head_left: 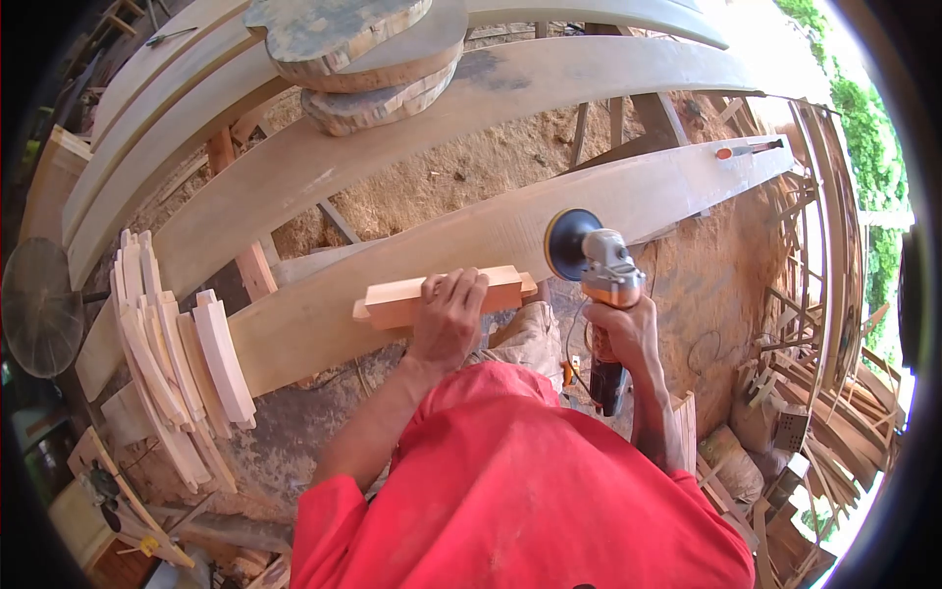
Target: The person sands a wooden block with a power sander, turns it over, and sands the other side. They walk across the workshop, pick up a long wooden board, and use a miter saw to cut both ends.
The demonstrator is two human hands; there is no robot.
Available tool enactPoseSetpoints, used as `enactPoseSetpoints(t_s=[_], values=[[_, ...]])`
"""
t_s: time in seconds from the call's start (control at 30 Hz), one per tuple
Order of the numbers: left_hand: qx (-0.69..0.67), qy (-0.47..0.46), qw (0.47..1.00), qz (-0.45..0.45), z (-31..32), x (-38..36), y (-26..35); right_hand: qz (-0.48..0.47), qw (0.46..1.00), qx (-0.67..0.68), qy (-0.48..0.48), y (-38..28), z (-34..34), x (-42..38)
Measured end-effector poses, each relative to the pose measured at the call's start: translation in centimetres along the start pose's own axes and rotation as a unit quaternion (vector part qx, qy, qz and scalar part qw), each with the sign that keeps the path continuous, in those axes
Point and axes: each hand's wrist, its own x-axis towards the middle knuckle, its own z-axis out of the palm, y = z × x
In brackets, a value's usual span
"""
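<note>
My left hand (451,312) is closed over a short, pale wooden piece (394,302) with a narrower tenon-like tip at each end. The piece lies across the near edge of a long wide plank (324,319). In my right hand (630,332) is an angle grinder (612,273), gripped round its body. Its round sanding disc (565,245) faces left, up and to the right of the wooden piece, apart from it. Whether the disc spins cannot be made out.
Several curved wooden pieces (162,358) are stacked on the plank's left end. An orange-handled tool (728,153) lies at its right end. Thick wood slabs (343,44) rest on another board beyond. A round fan (41,306) stands far left; scrap lumber (839,432) is piled right.
</note>
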Motion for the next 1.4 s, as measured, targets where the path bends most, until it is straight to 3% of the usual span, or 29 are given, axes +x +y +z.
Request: enactPoseSetpoints(t_s=[0.07,0.1,0.2,0.23,0.37,0.43,0.6,0.7,0.93,1.0,1.13,1.23,1.33,1.4], values=[[0.017,0.085,0.991,-0.102,-0.4,0.0,0.6,0.02,1.0,-0.008,-0.007,-0.2,-0.6,-0.4],[0.104,0.039,0.985,-0.132,-0.7,0.1,0.6,0.019,1.0,-0.001,-0.002,0.2,-0.8,-0.9],[0.152,-0.062,0.977,-0.138,-1.4,-0.2,1.5,0.031,0.999,0.006,0.009,0.8,-0.8,-2.0],[0.209,-0.081,0.969,-0.107,-1.5,-0.3,1.4,0.03,0.999,0.011,0.007,1.1,-0.5,-2.4],[0.14,-0.192,0.958,-0.16,-2.0,0.9,0.9,0.047,0.998,0.038,0.009,3.4,0.8,-4.1],[0.131,-0.177,0.956,-0.191,-1.6,1.4,0.7,0.054,0.998,0.032,0.013,3.6,1.3,-4.9],[0.151,-0.161,0.962,-0.161,-0.8,1.2,0.7,0.072,0.997,-0.01,0.021,2.8,2.2,-5.0],[0.16,-0.159,0.961,-0.16,-1.0,1.3,0.7,0.001,0.999,-0.047,-0.003,1.5,3.1,-3.8],[0.145,-0.142,0.968,-0.151,-0.9,1.1,0.5,-0.003,0.996,-0.076,-0.044,0.2,3.3,-3.0],[0.138,-0.148,0.967,-0.155,-1.0,1.1,0.5,0.042,0.992,-0.108,-0.039,-0.2,3.1,-3.0],[0.114,-0.155,0.969,-0.152,-1.3,1.1,0.6,0.031,0.987,-0.158,0.014,0.7,2.5,-3.0],[0.102,-0.164,0.97,-0.146,-1.5,0.5,1.2,0.058,0.998,0.022,-0.005,1.3,1.7,-2.4],[0.086,-0.098,0.986,-0.106,-0.8,-0.8,1.7,0.068,0.997,0.04,-0.027,1.2,1.3,-2.5],[0.081,-0.116,0.983,-0.116,-0.4,-1.0,1.5,0.088,0.995,0.039,-0.041,1.8,1.4,-2.4]])
